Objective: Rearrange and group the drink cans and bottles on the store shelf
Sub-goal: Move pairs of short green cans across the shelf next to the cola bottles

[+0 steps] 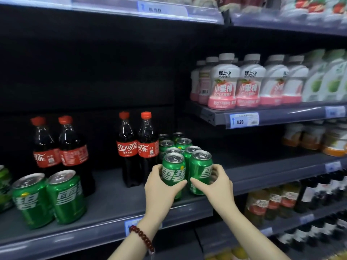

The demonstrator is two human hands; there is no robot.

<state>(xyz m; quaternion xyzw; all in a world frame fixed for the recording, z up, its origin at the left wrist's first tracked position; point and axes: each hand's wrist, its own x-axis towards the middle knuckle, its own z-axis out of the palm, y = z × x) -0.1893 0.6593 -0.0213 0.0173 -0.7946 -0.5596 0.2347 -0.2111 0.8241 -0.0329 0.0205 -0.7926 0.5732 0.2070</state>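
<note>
On the grey shelf (112, 201), two rows of green cans run back from the front edge. My left hand (159, 186) grips the front left green can (173, 171). My right hand (218, 184) grips the front right green can (201, 166). Both cans stand upright on the shelf, side by side. Just left of the rows stand two cola bottles (135, 149) with red caps. Further left stand two more cola bottles (60, 151), with two loose green cans (50, 197) in front of them.
Pink-and-white juice bottles (234, 83) fill the upper right shelf above a 4.20 price tag (244, 120). Dark and amber bottles (281, 199) crowd the lower right shelves. Another green pack (4, 186) shows at the far left edge. Bare shelf lies between the two cola pairs.
</note>
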